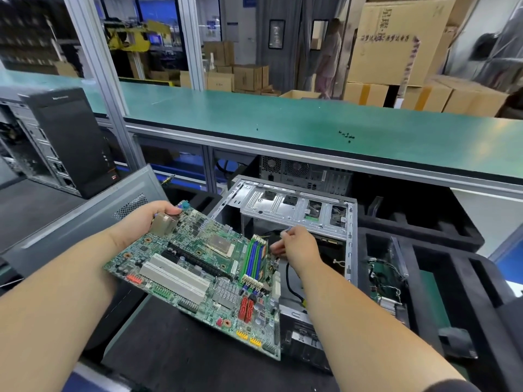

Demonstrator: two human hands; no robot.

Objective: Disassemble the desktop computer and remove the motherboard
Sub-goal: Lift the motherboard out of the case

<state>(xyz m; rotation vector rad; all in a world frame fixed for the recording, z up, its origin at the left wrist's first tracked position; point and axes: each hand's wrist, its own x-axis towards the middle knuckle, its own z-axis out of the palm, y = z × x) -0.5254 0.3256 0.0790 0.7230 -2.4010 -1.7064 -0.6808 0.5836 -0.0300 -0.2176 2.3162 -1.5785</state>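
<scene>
Nearest, 2 bare forearms reaching in from the bottom edge. Between them, tilted and clear of the black surface below: the motherboard (203, 273), green, with white slots, blue and green memory slots and red connectors.

Left hand (143, 219) at the board's far left corner, fingers (169, 209) curled over the metal port block (164, 223) and gripping it, carrying the board.

Right hand (297, 247) at the board's right edge, beside the memory slots. Fingers bent and drawn together near a thin cable end (285, 232); whether pinching it, cannot tell, the fingertips being blurred and partly hidden.

Just behind and right of the board: the open computer case (297, 210), bare metal, its drive cage uppermost, a black cable (291, 284) looping inside below the right wrist.

Right of the case: black foam tray (418, 236) with deep compartments, 1 of them holding a circuit assembly with wires (385, 281).

Left: grey side panel (85, 219) leaning at an angle, and farther back a black tower computer (68, 140) standing upright.

Beyond, the green tabletop (283, 120) running across the view, a few small dark screws (346, 135) scattered on it.

Farthest: cardboard boxes (396, 41) stacked behind a metal frame.
</scene>
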